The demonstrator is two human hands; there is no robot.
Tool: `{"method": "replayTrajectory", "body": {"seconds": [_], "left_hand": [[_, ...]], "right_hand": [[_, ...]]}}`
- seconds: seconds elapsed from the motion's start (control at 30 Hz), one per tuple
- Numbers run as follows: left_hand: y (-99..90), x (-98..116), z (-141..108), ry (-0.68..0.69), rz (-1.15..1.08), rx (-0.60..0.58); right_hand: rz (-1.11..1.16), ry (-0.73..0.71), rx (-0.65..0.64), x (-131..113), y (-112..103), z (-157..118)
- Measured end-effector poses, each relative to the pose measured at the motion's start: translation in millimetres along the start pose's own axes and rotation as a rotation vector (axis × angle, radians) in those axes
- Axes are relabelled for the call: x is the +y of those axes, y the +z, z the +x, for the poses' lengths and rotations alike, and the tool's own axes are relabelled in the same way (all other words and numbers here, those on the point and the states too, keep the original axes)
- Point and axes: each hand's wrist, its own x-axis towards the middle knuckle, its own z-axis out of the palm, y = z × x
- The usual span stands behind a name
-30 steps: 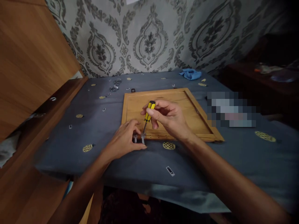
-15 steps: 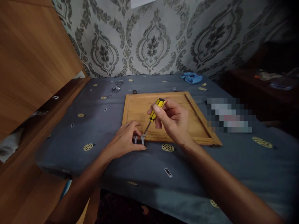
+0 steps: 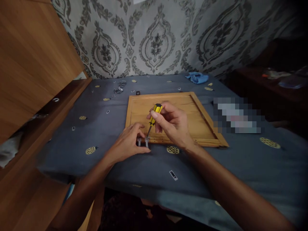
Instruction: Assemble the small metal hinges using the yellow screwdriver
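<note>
A wooden framed panel (image 3: 175, 99) lies flat on the dark patterned cloth. My right hand (image 3: 172, 123) grips a yellow and black screwdriver (image 3: 156, 114) above the panel. The screwdriver's tip meets a small grey metal bracket (image 3: 147, 142) at the panel's near left edge. Around the brackets curves my left hand (image 3: 130, 142), its thumb on the near side and its fingers on the panel, steadying the metal pieces. A second grey bracket (image 3: 139, 141) sits just left of the first, close to my left palm.
Small metal parts (image 3: 119, 88) lie on the cloth at the back left. A blue cloth (image 3: 197, 77) is at the back right. A blurred-out flat item (image 3: 237, 117) rests right of the panel. Wooden furniture (image 3: 36, 57) stands at the left.
The screwdriver has become more upright, and my right hand has shifted slightly left with it. My left hand has stayed at the brackets.
</note>
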Motion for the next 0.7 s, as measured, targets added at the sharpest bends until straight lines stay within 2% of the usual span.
{"method": "replayTrajectory", "body": {"seconds": [0.33, 0.53, 0.7], "left_hand": [[0.8, -0.7, 0.4, 0.004, 0.011, -0.002], [1.6, 0.4, 0.2, 0.001, 0.025, 0.002], [0.0, 2.6, 0.1, -0.001, 0.035, -0.018]], "right_hand": [[0.038, 0.085, -0.126, -1.5, -5.6, -0.6], [0.102, 0.127, -0.040, 2.7, -2.5, -0.6], [0.076, 0.129, -0.061, -0.9, -6.9, 0.3]]}}
